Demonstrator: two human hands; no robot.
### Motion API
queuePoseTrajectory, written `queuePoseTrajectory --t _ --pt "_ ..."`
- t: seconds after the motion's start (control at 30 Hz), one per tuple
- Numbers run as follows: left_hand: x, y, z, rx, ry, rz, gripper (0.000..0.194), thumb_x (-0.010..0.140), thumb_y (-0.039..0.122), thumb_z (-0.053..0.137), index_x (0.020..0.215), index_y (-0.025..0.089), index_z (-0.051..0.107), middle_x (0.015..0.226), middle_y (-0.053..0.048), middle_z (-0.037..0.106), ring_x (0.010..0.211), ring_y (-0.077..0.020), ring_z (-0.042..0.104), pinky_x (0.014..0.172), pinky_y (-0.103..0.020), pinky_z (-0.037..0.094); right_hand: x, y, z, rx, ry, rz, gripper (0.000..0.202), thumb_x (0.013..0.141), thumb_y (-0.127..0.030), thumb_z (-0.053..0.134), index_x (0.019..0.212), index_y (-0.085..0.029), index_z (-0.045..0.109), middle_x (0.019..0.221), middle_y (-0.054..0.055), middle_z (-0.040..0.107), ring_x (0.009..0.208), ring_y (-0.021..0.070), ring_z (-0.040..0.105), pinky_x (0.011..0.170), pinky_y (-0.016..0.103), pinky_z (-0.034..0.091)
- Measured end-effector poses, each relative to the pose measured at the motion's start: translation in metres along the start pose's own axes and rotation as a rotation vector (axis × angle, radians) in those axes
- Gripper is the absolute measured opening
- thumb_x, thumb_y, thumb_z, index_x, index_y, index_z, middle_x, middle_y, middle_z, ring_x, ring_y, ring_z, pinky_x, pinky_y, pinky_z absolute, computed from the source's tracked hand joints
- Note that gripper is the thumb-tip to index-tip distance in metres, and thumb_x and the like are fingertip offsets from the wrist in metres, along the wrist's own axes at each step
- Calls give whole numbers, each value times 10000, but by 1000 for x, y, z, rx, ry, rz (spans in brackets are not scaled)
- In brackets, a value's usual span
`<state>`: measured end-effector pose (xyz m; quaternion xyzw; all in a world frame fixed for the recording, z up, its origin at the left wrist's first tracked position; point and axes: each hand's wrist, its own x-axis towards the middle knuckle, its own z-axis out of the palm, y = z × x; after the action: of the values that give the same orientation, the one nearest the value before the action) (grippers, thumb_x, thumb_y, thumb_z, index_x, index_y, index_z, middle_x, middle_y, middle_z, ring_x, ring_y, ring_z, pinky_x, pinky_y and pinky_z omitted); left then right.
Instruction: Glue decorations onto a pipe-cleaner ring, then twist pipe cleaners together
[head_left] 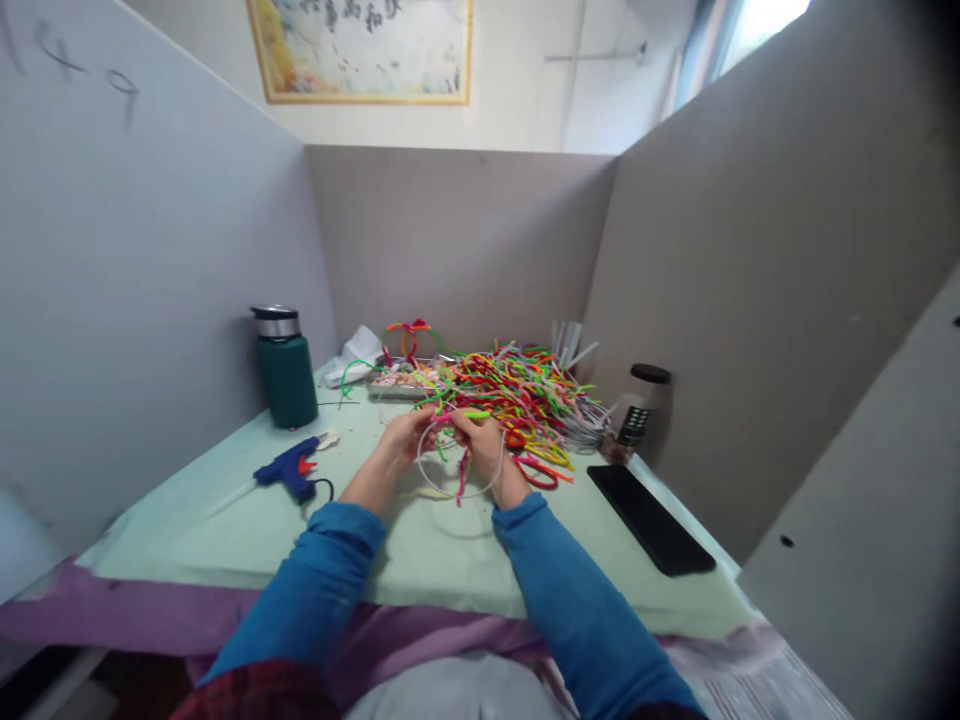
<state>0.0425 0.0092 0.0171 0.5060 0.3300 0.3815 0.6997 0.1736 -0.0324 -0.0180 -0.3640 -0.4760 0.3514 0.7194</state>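
- White ring (463, 496): held up over the worktop (427, 570), in front of the coloured stem pile (517, 390).
- Left hand (409, 435) and right hand (484, 438): fingers closed in a pinch at the ring's top.
- Progress, my read: early; pink strip (444, 417) and green strip (476, 414) at the top, lower arc bare.
- Can't tell whether the strips are fixed on; fingers hide the joins.
- Rear tray (397, 391) contents unclear.

Light glared white through the window (761, 35) at upper right; the right partition (780, 250) was dim. Soft shadow fell beside the green bottle (286, 378). Wide-angle distortion stretched the edges, the right corners were blackened, fine detail blurred.
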Motion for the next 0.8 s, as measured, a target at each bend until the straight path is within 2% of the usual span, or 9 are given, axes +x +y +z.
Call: queuePoseTrajectory --t 0.07,0.2,0.3,0.37,0.47,0.53,0.6,0.67,0.8 --pt "0 0 -3 -18 -13 -59 262 720 373 666 701 117 609 483 5 535 372 -74 450 386 -200 354 0 3 0 -4 3 -15 286 684 -402 683 569 -163 576 465 -59 420 438 73 335 439 233 229" --pt "-2 -3 -8 55 -30 22 355 727 453 659 802 108 623 650 -44 628 416 -82 504 408 -218 397 3 10 -1 -14 91 -46 276 674 -399 701 589 -163 584 470 -59 426 435 74 335 430 232 224" --pt "-3 -6 -8 100 -90 89 346 666 410 723 781 103 610 682 -38 627 413 -63 486 388 -199 370 4 12 -1 -10 115 -56 258 670 -394 707 624 -158 612 483 -57 441 437 73 337 429 230 228" --pt "-3 -6 -9 66 -128 86 287 647 345 733 699 112 574 567 9 558 359 -34 400 344 -173 287 3 12 0 -7 110 -53 256 669 -394 708 629 -157 621 474 -60 434 432 71 327 425 230 221" --pt "-1 -2 -12 -20 -170 -66 269 655 275 679 563 145 462 417 71 380 297 -10 226 307 -169 141 0 8 3 -31 50 -59 258 679 -403 701 631 -160 629 460 -65 414 430 71 319 426 233 215" --pt "0 0 -14 -60 -193 -164 275 653 248 640 531 163 410 388 85 311 292 -8 154 306 -177 86 -3 5 4 -63 -11 -62 265 696 -411 686 630 -161 632 459 -63 414 436 73 327 433 236 223" --pt "0 1 -15 -61 -211 -186 259 648 246 629 535 167 410 386 89 295 295 -11 138 310 -182 72 -4 3 5 -74 -37 -60 271 707 -415 675 632 -159 633 461 -61 417 438 73 334 437 236 231" --pt "-1 0 -14 -13 -192 -118 253 646 274 644 552 161 438 402 83 328 299 -11 170 314 -181 92 -4 3 5 -56 5 -59 269 698 -414 679 638 -156 631 463 -62 420 435 72 335 432 233 236" --pt "-1 -8 -7 184 2 219 291 682 402 654 661 132 548 474 47 463 316 -32 316 323 -183 203 1 10 3 -18 168 -48 277 654 -410 702 605 -154 607 464 -64 433 429 70 346 423 225 249"
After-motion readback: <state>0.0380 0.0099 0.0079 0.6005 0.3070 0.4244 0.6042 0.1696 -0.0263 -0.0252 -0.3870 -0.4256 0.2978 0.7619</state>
